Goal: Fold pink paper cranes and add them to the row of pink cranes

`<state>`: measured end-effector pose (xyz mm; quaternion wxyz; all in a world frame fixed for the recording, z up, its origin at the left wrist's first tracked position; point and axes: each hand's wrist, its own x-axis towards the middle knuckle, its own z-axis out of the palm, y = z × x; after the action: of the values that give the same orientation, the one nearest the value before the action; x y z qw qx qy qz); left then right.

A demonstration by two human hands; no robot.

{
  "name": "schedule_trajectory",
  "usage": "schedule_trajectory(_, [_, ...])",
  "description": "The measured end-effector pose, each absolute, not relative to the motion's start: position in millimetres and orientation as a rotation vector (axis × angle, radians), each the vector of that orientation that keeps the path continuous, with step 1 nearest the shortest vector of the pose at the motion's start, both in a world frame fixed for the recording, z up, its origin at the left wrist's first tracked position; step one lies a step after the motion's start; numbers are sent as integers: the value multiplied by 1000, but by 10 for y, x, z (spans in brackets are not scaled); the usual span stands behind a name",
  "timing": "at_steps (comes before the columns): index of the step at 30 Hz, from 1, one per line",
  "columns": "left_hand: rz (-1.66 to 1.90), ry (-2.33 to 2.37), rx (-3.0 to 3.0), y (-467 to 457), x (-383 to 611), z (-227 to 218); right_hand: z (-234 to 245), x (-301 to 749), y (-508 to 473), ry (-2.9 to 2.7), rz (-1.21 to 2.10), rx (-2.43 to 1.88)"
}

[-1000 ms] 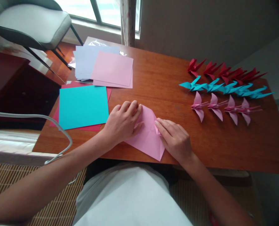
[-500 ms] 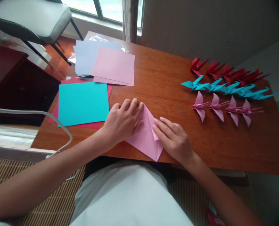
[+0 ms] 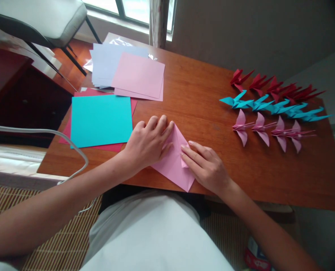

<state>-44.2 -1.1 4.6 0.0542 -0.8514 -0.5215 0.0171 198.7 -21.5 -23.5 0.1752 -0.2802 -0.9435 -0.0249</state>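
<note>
— Where is the pink paper [image 3: 174, 169] now?

— From here I see it on the table [image 3: 198, 98], close to the near edge, just before the person. It is partly folded, and one corner points to the near side.

— And how is the grip of each hand?

— The left hand [image 3: 145, 145] lies on the left part of the paper, the fingers a little spread and the thumb apart from them. The right hand [image 3: 208, 165] touches the right side, its fingertips on a small folded flap [image 3: 184, 164]. Its thumb is hidden from me, so I cannot tell if this grip is pinching the flap or only pressing it.

— What lies at the left?

— A turquoise sheet [image 3: 101, 122] upon red paper [image 3: 134, 104]. Farther, two pink sheets [image 3: 139, 73] overlap a pale blue-grey stack [image 3: 105, 62].

— And at the right?

— Three rows of folded birds: the red birds [image 3: 274, 90] farthest, the turquoise birds [image 3: 239, 103] between, four pink birds [image 3: 241, 133] nearest.
</note>
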Motion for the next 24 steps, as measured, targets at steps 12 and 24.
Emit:
schedule_trajectory(12, [-2,-1618,-2619,-3,-461,26,-231,1982,-193,-2660,36,-798])
schedule_trajectory(24, [-27,-1644,-2615,-17,-450,21,-214,1979,-185,-2635,74,-801])
